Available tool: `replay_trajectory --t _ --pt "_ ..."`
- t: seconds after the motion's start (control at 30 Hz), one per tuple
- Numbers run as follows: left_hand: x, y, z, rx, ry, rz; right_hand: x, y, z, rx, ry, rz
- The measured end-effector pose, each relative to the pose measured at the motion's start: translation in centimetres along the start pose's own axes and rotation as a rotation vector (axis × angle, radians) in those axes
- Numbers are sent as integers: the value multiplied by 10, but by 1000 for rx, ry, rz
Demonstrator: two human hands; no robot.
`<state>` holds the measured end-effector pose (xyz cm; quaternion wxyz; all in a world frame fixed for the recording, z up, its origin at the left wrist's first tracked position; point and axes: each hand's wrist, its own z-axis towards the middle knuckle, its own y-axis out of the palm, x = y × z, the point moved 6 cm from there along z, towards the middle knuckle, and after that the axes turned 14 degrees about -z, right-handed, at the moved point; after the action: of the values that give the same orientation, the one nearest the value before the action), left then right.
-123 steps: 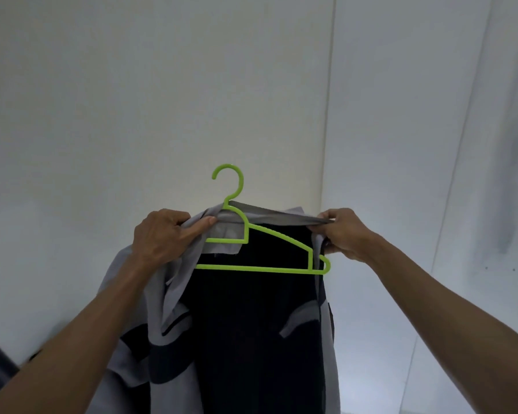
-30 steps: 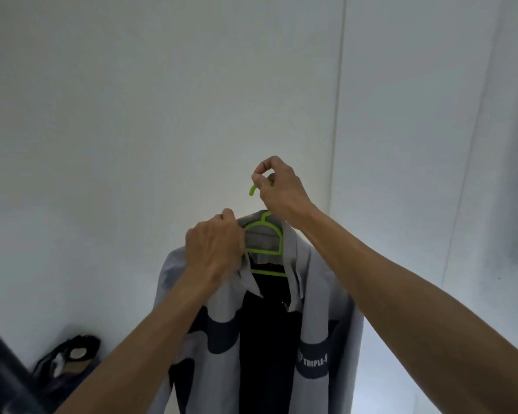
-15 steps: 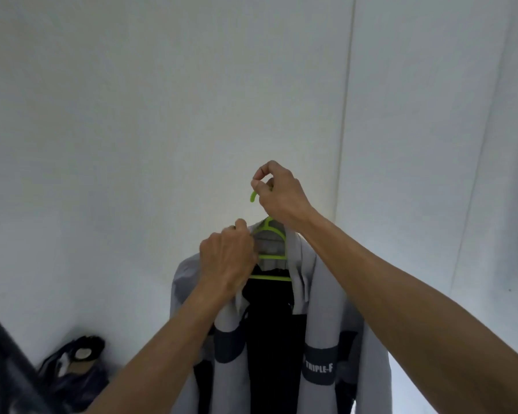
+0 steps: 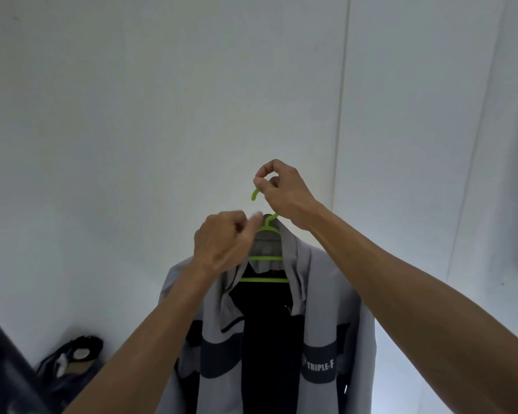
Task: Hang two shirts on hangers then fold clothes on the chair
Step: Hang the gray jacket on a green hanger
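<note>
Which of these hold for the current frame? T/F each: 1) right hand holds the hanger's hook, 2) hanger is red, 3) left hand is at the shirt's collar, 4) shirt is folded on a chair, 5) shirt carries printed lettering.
1) True. The right hand grips the hook of the hanger.
2) False. The hanger is bright green.
3) True. The left hand pinches the collar of the grey shirt beside the hanger's neck.
4) False. The shirt hangs draped over the hanger, held up in front of the white wall; no chair can be made out.
5) True. White lettering reading TRIPLE-F sits on a dark band of the shirt.
</note>
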<state>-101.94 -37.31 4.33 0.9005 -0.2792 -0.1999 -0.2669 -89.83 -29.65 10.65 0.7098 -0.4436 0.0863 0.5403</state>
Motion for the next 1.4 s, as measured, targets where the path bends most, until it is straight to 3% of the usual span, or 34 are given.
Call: replay_trajectory --t 0.07,0.2,0.4,0.47,0.57,0.63,0.7,0.83,0.97,1.07,1.27,1.4 --pt "-13 -8 7 62 15 -97 -4 -5 1 8 -12 5" --pt "-41 7 3 -286 -92 127 -8 -20 8 29 -16 33" --pt "-43 -1 6 -179 -58 235 3 -26 5 -116 -67 135" --pt "-49 -11 7 -105 -70 252 29 -27 -2 -265 -45 -58" --pt "-59 -25 10 5 -99 289 92 -22 -30 -551 119 -537" --pt "-65 -33 16 48 -115 304 128 -20 -54 -653 245 -671" --pt "-74 -41 20 59 -106 301 143 -26 -65 -602 274 -696" --pt "-88 -50 20 34 -73 239 129 -50 -49 -493 162 -802" --pt "-83 -45 20 51 -90 189 106 -54 -42 -660 209 -1160" --pt "-78 -43 23 69 -88 207 79 -33 -42 -634 70 -959" --pt "-61 -47 27 106 -94 231 47 1 -39 -311 -251 -679" --pt "-56 -52 27 134 -90 249 46 2 -38 -157 -327 -584"
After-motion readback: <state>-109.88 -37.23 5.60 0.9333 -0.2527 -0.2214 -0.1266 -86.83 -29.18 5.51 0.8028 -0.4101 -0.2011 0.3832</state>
